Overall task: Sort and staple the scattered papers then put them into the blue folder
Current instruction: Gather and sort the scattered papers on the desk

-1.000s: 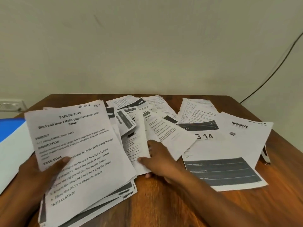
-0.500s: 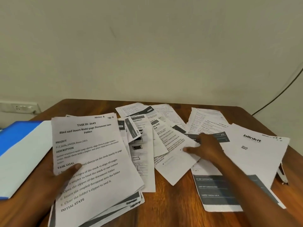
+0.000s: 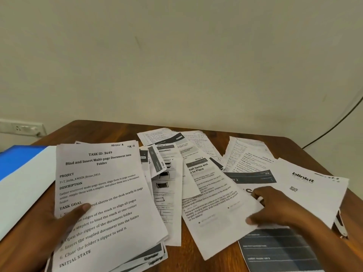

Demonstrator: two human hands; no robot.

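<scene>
L thumb [image 3: 83,208] lies across the top sheet of the gathered stack [image 3: 102,193], w/ the rest of the left hand [image 3: 49,230] underneath, so the hand pinches the stack and holds it tilted up off the table [image 3: 196,258]. The right hand [image 3: 275,207] is curled over the right edge of the loose sheet [image 3: 214,211] headed "…items… to Place"; thumb and forefinger seem to be closing on that edge, but whether it's fully nipped I can't tell. Step in hand, I'd say: collect the next page into the stack. To do it well: take one sheet only, since it overlaps the dark-banded page [image 3: 275,250] and the blinkit sheet [image 3: 306,185], which could drag along; check the handwritten section mark at the top corner before slotting, since order matters. Keep the L grip firm so the lower sheets, already fanned at the bottom, don't slip. More scattered papers [image 3: 170,185] lie mid-table and at the back. The blue folder [image 3: 17,160] sits at the far left, partly under a white sheet, and the stapler [image 3: 340,225] pokes out from under the blinkit sheet at right; both untouched.
</scene>
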